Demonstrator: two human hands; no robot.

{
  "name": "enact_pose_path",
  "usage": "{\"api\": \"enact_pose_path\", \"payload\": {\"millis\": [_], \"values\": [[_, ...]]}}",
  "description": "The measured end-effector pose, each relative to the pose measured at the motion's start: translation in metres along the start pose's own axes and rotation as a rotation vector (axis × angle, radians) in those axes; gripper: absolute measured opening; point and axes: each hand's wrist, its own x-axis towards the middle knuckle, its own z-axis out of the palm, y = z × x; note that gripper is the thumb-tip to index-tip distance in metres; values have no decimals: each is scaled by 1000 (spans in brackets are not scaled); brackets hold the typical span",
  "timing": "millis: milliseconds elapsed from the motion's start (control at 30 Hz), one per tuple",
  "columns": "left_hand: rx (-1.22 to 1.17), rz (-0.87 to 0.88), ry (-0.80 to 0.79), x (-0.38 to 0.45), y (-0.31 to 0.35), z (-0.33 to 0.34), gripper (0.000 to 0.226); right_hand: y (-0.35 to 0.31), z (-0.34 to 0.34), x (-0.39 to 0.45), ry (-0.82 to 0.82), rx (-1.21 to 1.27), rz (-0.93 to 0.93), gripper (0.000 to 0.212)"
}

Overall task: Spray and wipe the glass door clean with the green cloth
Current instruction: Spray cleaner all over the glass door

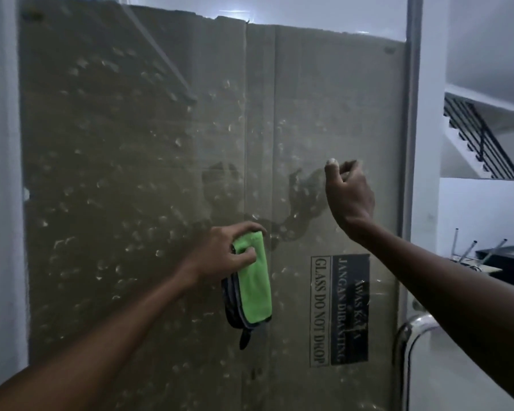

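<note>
**Head cam: wipe step in hand, no sprayer in view**

Head view only, so one pass. I'm facing the glass door [294, 129], w/ a cardboard sheet [131, 173] standing behind it; a printed "GLASS DO NOT DROP" label [340, 310] shows through low on the right. Pane is speckled all over w/ pale smudges or droplets, can't tell which.

Left hand [223, 253] grips the green cloth [254, 280] at its top end, fingers curled round it, thumb across the front. Cloth hangs folded, dark layers behind the green, right at the glass near centre; touching or just off, can't tell.

Right hand [349, 191] is up by the pane, fingers curled in, holding nothing I can see; knuckles look close to or on the glass.

Chrome door handle [410, 330] sits low right.

My read: wiping stage, barely started, given the marks everywhere. Next move needs the cloth flat on the glass, firm pressure, overlapping strokes across the speckled left half. Spray bottle isn't in frame.
</note>
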Motion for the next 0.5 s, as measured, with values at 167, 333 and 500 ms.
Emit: {"api": "enact_pose_path", "payload": {"millis": [167,333,500], "values": [[13,-25,9,9,3,-4,46,4,-11,28,-3,-11,-67,48],[29,-48,-26,6,-3,-5,40,2,-33,80,129,-42,-82,43],[-3,-49,24,8,-2,-16,38,-4,-56,130,193,-97,0,51]]}}
